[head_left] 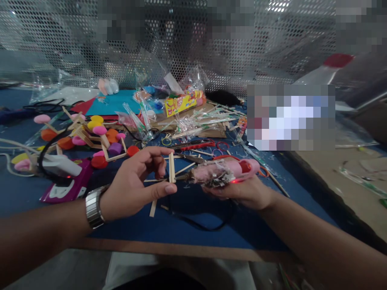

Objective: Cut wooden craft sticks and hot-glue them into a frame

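Note:
My left hand (136,181), with a metal watch on the wrist, pinches a short upright wooden stick (171,167) between thumb and forefinger. My right hand (242,191) grips a pink glue gun (223,171) crusted with dried glue, and the gun's nozzle points left at the stick, nearly touching it. A black cord (196,223) trails from the gun across the blue table cover (187,229). Another loose wooden stick (153,208) lies just below my left hand.
At the left stand stick structures with coloured foam discs (96,139), plus a white charger on a purple card (65,177). Behind lie scissors with red handles (199,145), a yellow box (183,102), plastic bags of sticks, teal paper and a perforated screen.

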A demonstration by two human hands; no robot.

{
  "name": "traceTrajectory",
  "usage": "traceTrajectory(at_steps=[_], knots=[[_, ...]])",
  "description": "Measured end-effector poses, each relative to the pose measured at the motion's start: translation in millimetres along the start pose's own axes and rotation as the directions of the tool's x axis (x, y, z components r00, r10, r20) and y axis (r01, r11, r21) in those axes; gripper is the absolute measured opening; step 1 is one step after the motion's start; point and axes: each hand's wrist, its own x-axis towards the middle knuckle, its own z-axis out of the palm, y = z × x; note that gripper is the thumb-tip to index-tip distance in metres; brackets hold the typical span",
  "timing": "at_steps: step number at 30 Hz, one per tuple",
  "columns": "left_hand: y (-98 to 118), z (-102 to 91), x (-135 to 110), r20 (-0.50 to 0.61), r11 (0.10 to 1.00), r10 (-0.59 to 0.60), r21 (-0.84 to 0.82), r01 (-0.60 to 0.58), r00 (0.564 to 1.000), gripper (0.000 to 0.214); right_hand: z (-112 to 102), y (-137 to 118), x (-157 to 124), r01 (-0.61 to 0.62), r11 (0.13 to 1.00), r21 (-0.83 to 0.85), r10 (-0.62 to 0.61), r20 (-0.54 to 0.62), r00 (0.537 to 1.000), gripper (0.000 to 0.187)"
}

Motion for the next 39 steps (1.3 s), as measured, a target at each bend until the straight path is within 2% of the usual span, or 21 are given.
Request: traceTrajectory(at_steps=[7,11,14,20,26,39], knots=[[-0.8,-0.1,-0.2,-0.006,1.000,0.004,0.001,-0.004,1.000,0.053,-1.1,2.8,-0.3,-0.029,0.999,0.026,0.029,0.016,0.999,0.031],[-0.6,-0.2,-1.1,-0.005,1.000,0.001,-0.002,-0.001,1.000,0.054,-0.7,1.7,0.1,-0.073,0.997,0.041,0.072,0.021,0.997,0.026],[-0.3,-0.2,-1.6,0.003,1.000,-0.004,-0.008,0.004,1.000,0.054,0.0,-0.1,0.9,-0.059,0.997,0.051,0.057,0.035,0.998,0.027],[-0.9,-0.1,-1.3,0.014,1.000,0.000,-0.013,0.000,1.000,0.052,0.8,-1.6,1.3,-0.034,0.999,0.024,0.034,-0.009,0.999,0.024],[-0.2,0.4,-1.2,0.014,1.000,0.011,0.002,-0.011,1.000,0.053,0.0,3.6,-2.0,-0.061,0.998,-0.030,0.059,-0.047,0.997,0.024],[-0.1,0.0,-2.0,0.020,0.999,0.031,0.008,-0.031,0.999,0.053,0.8,-0.9,0.8,-0.053,0.999,-0.010,0.053,-0.024,0.998,0.020]])
